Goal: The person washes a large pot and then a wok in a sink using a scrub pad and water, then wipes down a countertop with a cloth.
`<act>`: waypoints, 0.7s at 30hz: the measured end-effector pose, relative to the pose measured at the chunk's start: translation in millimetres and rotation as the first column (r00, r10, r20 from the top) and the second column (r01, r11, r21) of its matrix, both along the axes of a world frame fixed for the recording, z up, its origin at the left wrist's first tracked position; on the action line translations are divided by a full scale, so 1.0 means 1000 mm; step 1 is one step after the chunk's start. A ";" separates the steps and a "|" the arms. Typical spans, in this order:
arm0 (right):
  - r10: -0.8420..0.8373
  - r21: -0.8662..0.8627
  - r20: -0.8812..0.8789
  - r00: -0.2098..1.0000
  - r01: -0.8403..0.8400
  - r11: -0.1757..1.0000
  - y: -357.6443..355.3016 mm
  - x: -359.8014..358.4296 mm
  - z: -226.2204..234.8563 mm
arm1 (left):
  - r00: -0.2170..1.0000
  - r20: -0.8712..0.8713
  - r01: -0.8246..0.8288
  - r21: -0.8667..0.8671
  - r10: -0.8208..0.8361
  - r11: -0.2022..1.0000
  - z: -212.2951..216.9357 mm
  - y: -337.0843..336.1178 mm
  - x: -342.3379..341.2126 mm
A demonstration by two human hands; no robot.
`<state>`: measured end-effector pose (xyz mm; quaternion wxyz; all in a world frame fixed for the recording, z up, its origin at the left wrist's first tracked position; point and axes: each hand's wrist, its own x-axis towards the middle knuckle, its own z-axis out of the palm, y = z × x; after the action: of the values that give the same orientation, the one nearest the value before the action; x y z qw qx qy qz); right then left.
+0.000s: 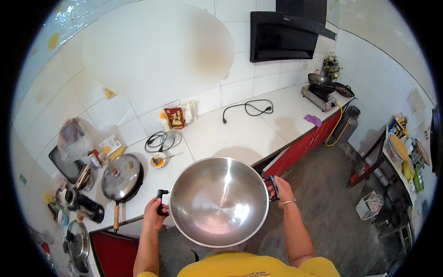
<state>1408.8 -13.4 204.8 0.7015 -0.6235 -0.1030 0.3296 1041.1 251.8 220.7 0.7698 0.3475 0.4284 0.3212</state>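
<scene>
A wide stainless steel pot [219, 203] with two black side handles is held level in front of my body, its shiny inside bare. The fingers of my left hand [154, 213] wrap round its left handle. On the other side, my right hand [280, 191], with a bracelet at the wrist, grips the right handle. The pot's far rim overlaps the near edge of the white counter [217, 134] from this angle. Left of the pot, a lidded frying pan [122, 177] with a wooden handle sits on the counter, near a small bowl [158, 160] of orange-coloured food.
A black power cord [249, 110] lies on the counter. At the far right a wok [320, 82] rests on a gas stove [318, 99] under a black range hood [284, 39]. A gas cylinder [350, 122] stands beside it. A laden table [392, 157] is along the right wall.
</scene>
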 end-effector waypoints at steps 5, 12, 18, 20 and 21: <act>-0.131 -0.079 0.048 0.990 0.135 0.988 0.009 0.082 0.010 | 0.988 0.062 0.142 -0.037 -0.140 0.989 -0.026 0.057 0.116; -0.255 -0.098 0.114 0.960 0.266 0.959 0.042 0.189 0.026 | 0.972 0.118 0.215 -0.096 -0.204 0.972 -0.039 0.111 0.250; -0.302 -0.108 0.044 0.952 0.305 0.946 0.074 0.288 0.016 | 0.973 0.114 0.210 -0.082 -0.200 0.974 -0.029 0.132 0.347; -0.226 -0.116 0.100 0.969 0.237 0.965 0.087 0.338 0.006 | 0.982 0.082 0.179 -0.083 -0.172 0.980 -0.029 0.137 0.375; -0.187 -0.125 0.116 0.975 0.201 0.972 0.097 0.361 -0.001 | 0.987 0.062 0.155 -0.107 -0.149 0.982 -0.037 0.136 0.385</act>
<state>1769.4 83.7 203.3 0.6801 -0.6930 -0.0550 0.2328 1426.5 387.4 183.4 0.8215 0.3269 0.3969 0.2466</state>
